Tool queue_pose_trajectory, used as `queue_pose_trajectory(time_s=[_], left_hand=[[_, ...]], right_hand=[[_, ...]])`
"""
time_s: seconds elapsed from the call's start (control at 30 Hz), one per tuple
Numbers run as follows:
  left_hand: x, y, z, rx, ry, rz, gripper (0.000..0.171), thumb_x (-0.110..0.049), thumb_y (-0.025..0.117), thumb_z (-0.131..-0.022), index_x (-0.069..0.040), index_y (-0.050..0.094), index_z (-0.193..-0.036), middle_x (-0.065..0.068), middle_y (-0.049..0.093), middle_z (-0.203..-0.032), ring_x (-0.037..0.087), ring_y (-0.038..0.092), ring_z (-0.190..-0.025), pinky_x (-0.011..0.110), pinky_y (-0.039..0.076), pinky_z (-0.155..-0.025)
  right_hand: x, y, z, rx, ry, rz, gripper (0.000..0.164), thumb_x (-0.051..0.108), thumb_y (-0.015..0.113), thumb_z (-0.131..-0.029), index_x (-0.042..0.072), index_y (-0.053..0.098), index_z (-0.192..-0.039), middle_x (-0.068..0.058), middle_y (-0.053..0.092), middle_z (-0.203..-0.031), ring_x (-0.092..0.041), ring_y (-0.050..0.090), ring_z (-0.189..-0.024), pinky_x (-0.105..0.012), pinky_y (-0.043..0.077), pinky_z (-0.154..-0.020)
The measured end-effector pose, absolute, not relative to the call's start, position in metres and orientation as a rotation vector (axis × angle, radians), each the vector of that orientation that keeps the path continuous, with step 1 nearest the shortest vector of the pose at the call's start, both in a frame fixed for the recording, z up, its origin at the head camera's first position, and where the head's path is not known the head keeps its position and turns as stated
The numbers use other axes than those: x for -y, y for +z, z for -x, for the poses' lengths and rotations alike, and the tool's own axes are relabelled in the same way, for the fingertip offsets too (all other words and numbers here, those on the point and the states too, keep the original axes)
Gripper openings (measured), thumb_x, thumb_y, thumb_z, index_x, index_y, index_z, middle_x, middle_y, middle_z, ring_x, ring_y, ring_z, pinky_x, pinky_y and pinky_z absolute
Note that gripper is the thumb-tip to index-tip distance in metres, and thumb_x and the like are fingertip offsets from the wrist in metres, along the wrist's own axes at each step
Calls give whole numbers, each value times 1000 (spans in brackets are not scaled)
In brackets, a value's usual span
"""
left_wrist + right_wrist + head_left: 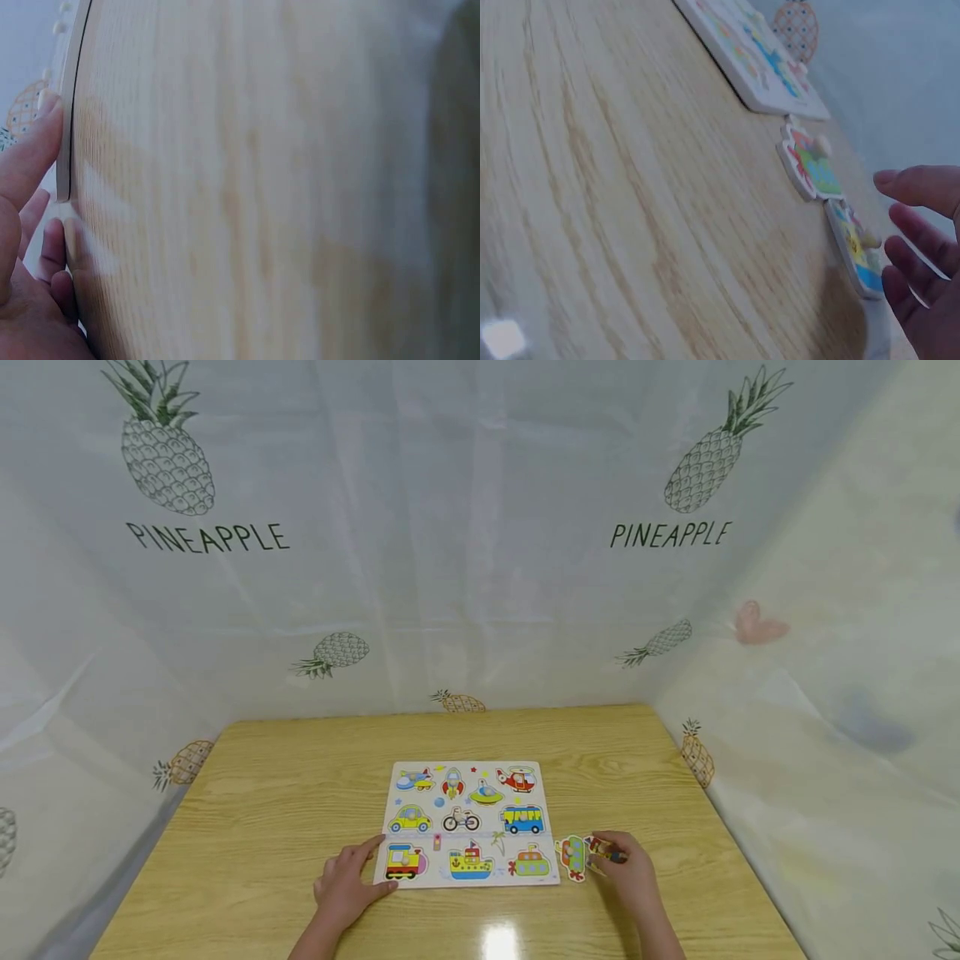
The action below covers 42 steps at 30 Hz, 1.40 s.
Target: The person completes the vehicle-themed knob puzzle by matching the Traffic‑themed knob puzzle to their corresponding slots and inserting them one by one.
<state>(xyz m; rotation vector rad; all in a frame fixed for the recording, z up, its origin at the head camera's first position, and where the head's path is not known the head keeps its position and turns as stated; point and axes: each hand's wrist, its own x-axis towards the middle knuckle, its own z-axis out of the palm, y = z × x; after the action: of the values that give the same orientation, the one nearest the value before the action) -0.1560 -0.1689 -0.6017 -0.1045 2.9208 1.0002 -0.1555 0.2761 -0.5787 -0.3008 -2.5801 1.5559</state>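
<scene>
A wooden knob puzzle board (467, 762) with vehicle pictures lies flat on the table. At its front left corner my left hand (345, 881) touches it, thumb near the front edge and index finger along the left side. In the left wrist view the thumb (37, 150) rests against the board's edge (71, 97). Right of the board lies a loose green submarine piece (814, 165) with a knob. Beside that piece is a boat piece (853, 251), partly hidden by my right hand (626, 864) in the head view. In the right wrist view, the right fingers are spread apart around the boat piece's knob.
The wood-grain table (300, 777) stretches out on both sides of the board. Pale curtains (465, 568) printed with pineapples hang behind it and along its sides. Light reflects off the table's front (500, 941).
</scene>
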Motion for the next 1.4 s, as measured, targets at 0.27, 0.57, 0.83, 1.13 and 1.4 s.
queue_pose_trajectory(time_s=[0.27, 0.57, 0.83, 1.13, 1.4], left_hand=[[167, -599, 155, -2938, 974, 102, 84, -50, 86, -65, -24, 55, -138, 7, 55, -118, 38, 44, -109, 51, 30, -76], [166, -597, 154, -2930, 989, 102, 83, -50, 86, -66, -24, 55, -138, 5, 55, -115, 37, 44, -108, 51, 30, -76], [166, -598, 155, -2931, 986, 94, 84, -50, 86, -66, -24, 54, -139, 6, 54, -116, 36, 44, -107, 51, 30, -75], [167, -597, 155, -2924, 990, 117, 83, -48, 86, -66, -23, 55, -139, 5, 55, -116, 36, 43, -109, 51, 30, -77], [167, -596, 155, -2925, 989, 100, 84, -49, 86, -66, -22, 54, -139, 6, 54, -116, 37, 43, -108, 51, 30, -75]], right_hand=[[-286, -591, 160, 2585, 1478, 316, 32, -7, 72, -80, -3, 69, -111, -15, 60, -110, -18, 52, -89, -23, 46, -72], [-290, -590, 161, 2664, 1379, 332, 23, -3, 71, -83, -8, 70, -105, -21, 57, -118, -32, 55, -103, -23, 45, -77], [-289, -591, 163, 2667, 1392, 365, 17, -2, 70, -85, -7, 72, -101, -20, 56, -117, -32, 54, -104, -22, 45, -76], [-289, -590, 161, 2612, 1389, 392, 17, -2, 72, -84, -8, 72, -100, -21, 58, -116, -21, 56, -95, -18, 45, -75], [-285, -590, 159, 2529, 1362, 432, 18, -2, 75, -82, -6, 73, -100, -16, 63, -111, -7, 54, -86, -15, 42, -72]])
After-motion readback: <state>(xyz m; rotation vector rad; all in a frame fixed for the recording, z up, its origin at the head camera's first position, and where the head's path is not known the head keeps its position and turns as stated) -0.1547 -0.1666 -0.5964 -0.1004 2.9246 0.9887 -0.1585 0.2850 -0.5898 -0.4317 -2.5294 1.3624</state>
